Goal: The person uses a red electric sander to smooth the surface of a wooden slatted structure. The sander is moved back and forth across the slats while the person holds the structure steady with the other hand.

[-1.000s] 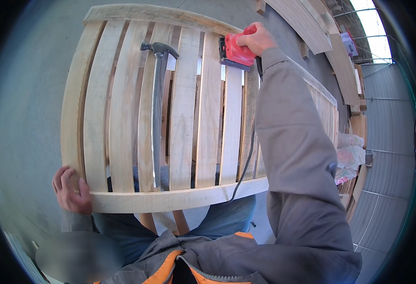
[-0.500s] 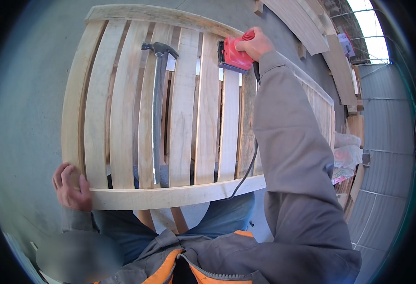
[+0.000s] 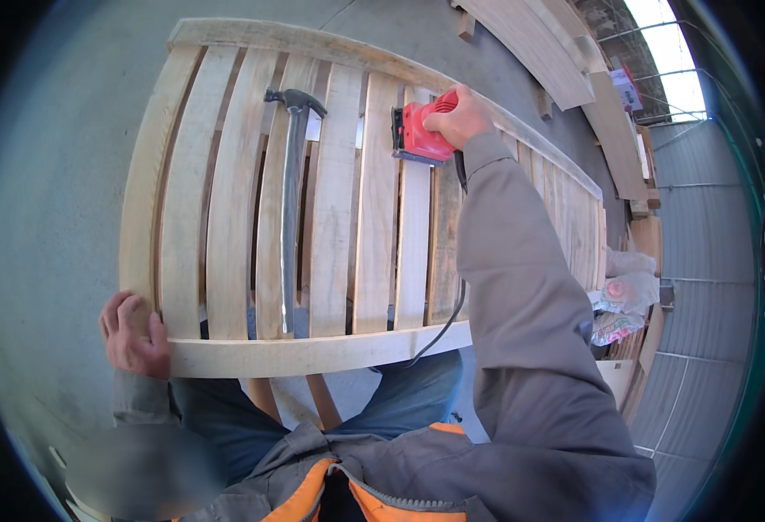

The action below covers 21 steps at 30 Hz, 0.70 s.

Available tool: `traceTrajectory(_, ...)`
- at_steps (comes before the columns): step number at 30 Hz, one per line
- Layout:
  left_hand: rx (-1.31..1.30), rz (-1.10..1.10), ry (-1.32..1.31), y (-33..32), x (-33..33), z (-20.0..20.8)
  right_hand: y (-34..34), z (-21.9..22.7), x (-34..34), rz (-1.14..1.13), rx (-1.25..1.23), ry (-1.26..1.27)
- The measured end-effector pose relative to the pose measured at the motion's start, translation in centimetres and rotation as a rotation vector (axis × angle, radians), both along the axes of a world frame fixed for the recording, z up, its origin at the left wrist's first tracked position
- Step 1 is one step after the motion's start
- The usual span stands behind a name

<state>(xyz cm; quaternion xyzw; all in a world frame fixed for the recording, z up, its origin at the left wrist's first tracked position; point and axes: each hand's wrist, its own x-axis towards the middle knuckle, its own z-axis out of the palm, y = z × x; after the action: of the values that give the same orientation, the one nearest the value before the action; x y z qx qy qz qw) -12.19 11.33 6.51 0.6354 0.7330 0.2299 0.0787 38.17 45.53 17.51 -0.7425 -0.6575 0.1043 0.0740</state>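
A red electric sander (image 3: 424, 132) is gripped from above in my right hand (image 3: 463, 118). Its flat pad rests on the pale slats of a slatted wooden frame (image 3: 339, 217), towards the far rail. A black cord (image 3: 443, 326) runs from under my right forearm over the near rail. At the near left corner of the frame, my left hand (image 3: 135, 337) is curled over the edge, thumb on the wood. Between the hands a claw hammer (image 3: 292, 200) lies lengthwise along the slats, head away from me.
Boards (image 3: 530, 48) are laid at the far right, with timber blocks (image 3: 466, 26) beneath. Crumpled plastic bags (image 3: 626, 296) sit beside the frame's right end. A corrugated grey wall (image 3: 709, 252) stands at the right. My legs (image 3: 409, 391) are close behind the near rail.
My right hand has brought the sander nearer to me and slightly left along the slats. My left hand stays on the corner. The hammer has not moved on the slats.
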Motion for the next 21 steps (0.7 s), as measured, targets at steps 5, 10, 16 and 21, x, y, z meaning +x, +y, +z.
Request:
traceTrajectory(5, 0.017, -0.012, 0.008, -0.1, -0.1, -0.2, -2.9, 0.1, -0.5, -0.023, -0.015, -0.008)
traceTrajectory(10, -0.009, 0.012, -0.012, -0.1, -0.1, 0.2, -6.1, 0.0, -0.3, -0.05, -0.036, -0.037)
traceTrajectory(16, 0.017, 0.001, -0.012, 0.1, 0.0, 0.1, -10.8, 0.6, -1.4, -0.053, -0.023, -0.099)
traceTrajectory(21, 0.021, 0.005, -0.004, 0.3, -0.1, -0.1, -14.4, 0.5, -2.1, -0.06, -0.037, -0.055)
